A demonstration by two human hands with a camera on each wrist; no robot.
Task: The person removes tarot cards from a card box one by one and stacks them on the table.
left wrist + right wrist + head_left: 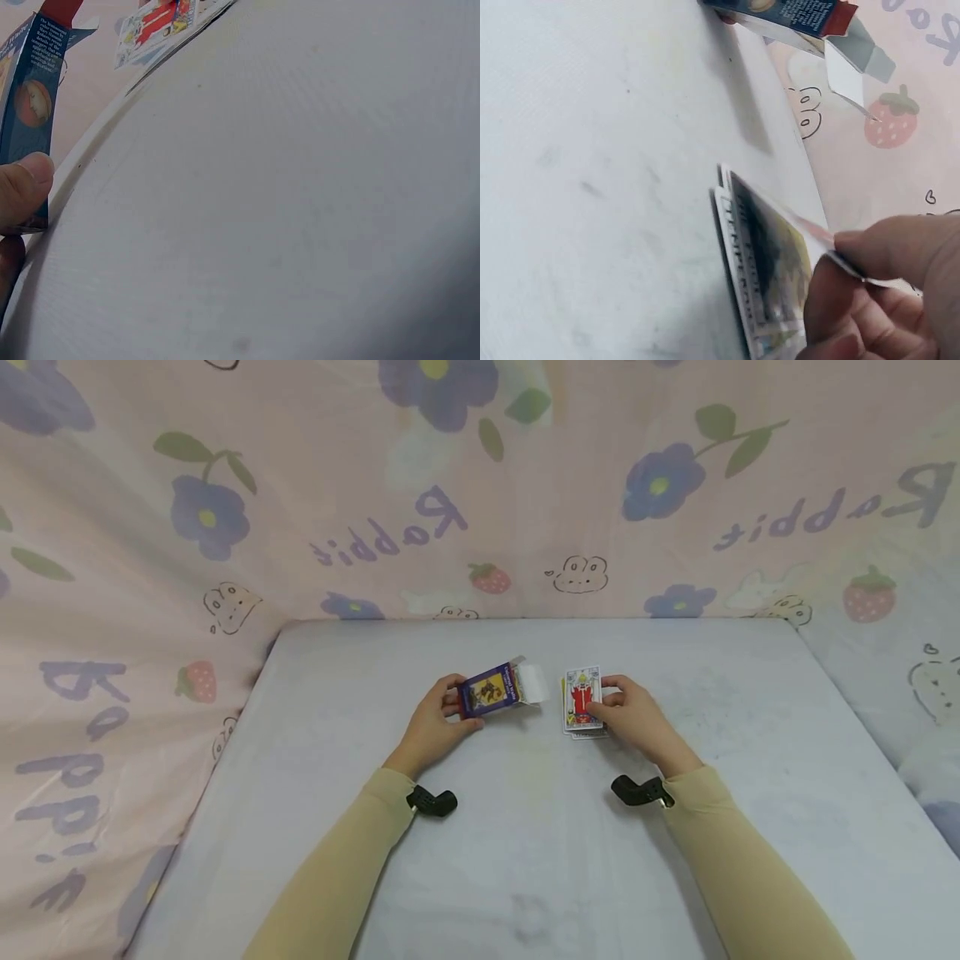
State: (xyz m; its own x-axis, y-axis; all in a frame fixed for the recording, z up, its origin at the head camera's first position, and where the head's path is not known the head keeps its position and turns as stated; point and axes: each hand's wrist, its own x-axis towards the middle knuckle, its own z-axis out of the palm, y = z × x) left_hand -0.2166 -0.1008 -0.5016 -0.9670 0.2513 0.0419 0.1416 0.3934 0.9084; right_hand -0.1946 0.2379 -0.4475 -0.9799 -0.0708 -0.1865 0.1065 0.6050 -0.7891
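Observation:
A small dark blue card box [487,692] with a yellow picture panel is tilted in my left hand [431,725], which grips its left end with thumb in front. Its white flap [532,683] hangs open toward the right. My right hand [636,718] pinches the right edge of a tarot card [581,692] showing a red-robed figure. Under that card lie several loosely stacked cards [769,262], the lettering along one edge partly readable in the right wrist view. Little of the left hand shows in the left wrist view beyond the thumb [30,184].
Both hands work over a white-covered table [525,827], toward its far side. A pink curtain [517,518] printed with flowers, strawberries and rabbits hangs behind and at the sides. Black wrist cameras [433,802] stick out from both cuffs.

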